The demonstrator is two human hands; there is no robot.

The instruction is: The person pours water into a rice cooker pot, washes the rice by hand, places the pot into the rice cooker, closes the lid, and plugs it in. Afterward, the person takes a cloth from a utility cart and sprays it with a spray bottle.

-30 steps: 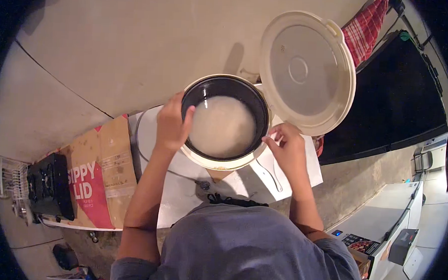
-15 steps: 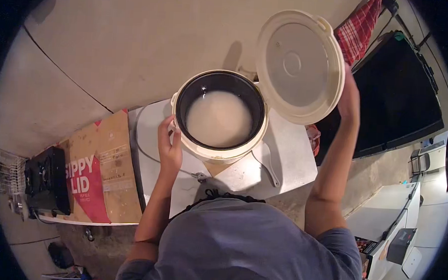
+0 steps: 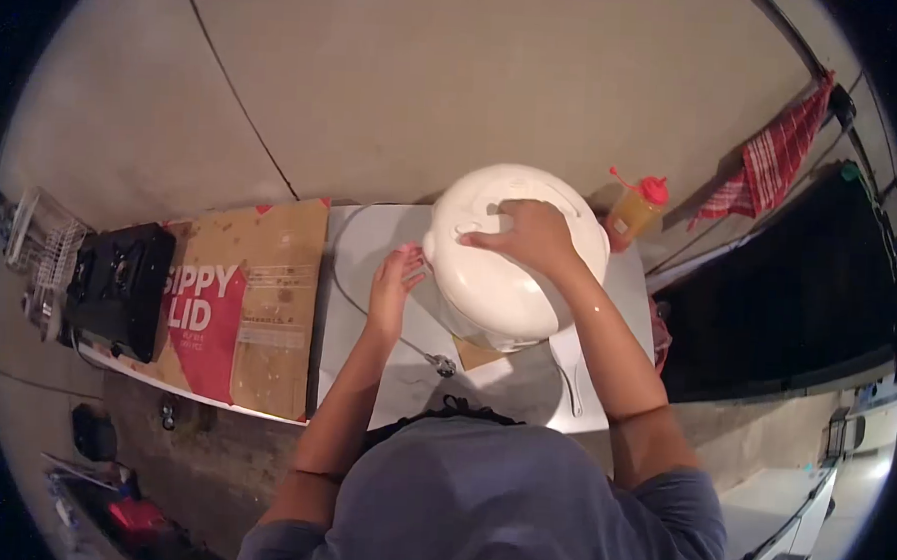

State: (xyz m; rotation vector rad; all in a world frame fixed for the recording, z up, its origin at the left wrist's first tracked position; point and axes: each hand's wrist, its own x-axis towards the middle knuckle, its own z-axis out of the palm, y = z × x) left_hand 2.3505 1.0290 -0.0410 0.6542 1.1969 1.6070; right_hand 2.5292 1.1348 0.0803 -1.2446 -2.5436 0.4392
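Observation:
A cream-white rice cooker [image 3: 481, 327] stands on the white table in front of me, its lid [image 3: 498, 292] down over the pot. My right hand [image 3: 532, 239] is on top of the lid, thumb stretched to the left and fingers bent around the grip in its middle. Beside the cooker's left side handle, my left hand [image 3: 396, 283] has its fingers slightly apart, fingertips right at the handle. The inner pot and its contents are hidden under the lid. A white rice paddle [image 3: 568, 375] lies at the cooker's front right.
A power cord with a plug [image 3: 443, 365] lies left of the cooker. Farther left are a cardboard box [image 3: 282, 313] and a black stove [image 3: 120, 286]. A bottle with a red cap [image 3: 636, 210] stands behind right, near a hanging red checked cloth [image 3: 769, 159].
The lid, held up on the right before, now covers the cooker, turned top side up. My right hand came left with it. The view has shifted to the right.

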